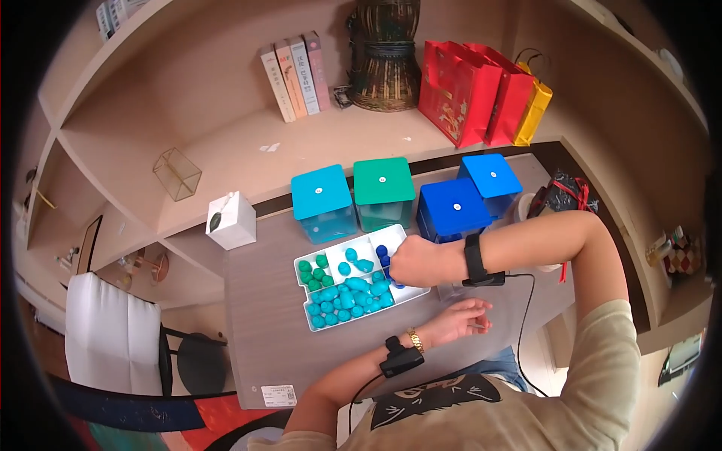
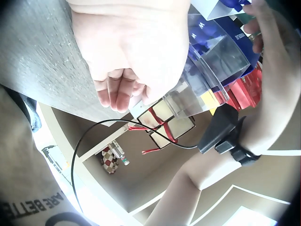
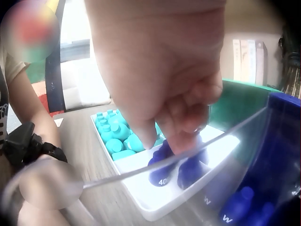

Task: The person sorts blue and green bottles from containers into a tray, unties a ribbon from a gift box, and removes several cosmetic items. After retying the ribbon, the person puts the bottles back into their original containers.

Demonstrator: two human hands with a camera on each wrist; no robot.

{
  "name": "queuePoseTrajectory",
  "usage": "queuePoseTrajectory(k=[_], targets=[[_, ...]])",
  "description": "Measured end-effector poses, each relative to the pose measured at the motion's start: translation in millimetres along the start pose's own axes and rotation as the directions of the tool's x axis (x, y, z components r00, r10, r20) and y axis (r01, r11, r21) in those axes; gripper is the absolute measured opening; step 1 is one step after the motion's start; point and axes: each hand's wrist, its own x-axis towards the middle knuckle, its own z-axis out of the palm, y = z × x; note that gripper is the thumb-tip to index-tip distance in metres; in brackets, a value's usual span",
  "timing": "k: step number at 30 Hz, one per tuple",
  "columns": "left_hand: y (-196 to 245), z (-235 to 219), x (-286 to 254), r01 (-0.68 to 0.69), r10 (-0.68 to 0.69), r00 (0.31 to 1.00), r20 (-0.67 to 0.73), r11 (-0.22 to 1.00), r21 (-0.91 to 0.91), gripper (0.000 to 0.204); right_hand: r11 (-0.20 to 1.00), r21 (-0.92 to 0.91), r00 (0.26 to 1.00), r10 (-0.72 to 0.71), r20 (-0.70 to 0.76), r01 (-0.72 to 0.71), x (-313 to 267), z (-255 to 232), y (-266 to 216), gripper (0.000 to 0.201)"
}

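Observation:
A white divided tray (image 1: 408,296) lies on the table. Green bulb-shaped pieces (image 1: 315,285) fill its far-left compartment, and teal ones (image 1: 347,299) crowd the near side, with several more in the middle. Reaching into the right end is my right hand (image 1: 425,260), its fingers curled down. The right wrist view has thumb and forefinger around the top of a dark blue bulb-shaped piece (image 3: 161,176) marked 40; another stands beside it. My left hand (image 1: 453,322) hovers near the table's front edge, palm showing, fingers loosely bent, holding nothing.
Behind the tray stand clear boxes with a teal lid (image 1: 322,194), a green lid (image 1: 383,182) and blue lids (image 1: 456,204). A transparent container (image 2: 186,96) sits right of the tray. A white box (image 1: 232,221) is at the left, red bags (image 1: 460,94) on the shelf.

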Motion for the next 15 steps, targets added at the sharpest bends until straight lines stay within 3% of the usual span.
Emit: queuePoseTrajectory(k=[5,8,15], targets=[[0,0,0,0.002,-0.002,1.000,-0.015,1.000,-0.004,0.030,0.998,0.027,0.995,0.057,0.080,-0.059,9,13,-2,0.012],[-1,0,0,0.003,-0.003,1.000,-0.017,1.000,-0.006,0.030,0.998,0.039,0.998,0.037,0.051,-0.039,8,11,-2,0.012],[4,7,-2,0.027,-0.028,0.996,-0.080,1.000,-0.009,0.029,0.964,0.161,0.973,0.223,-0.051,-0.213,-44,-63,2,0.021]])
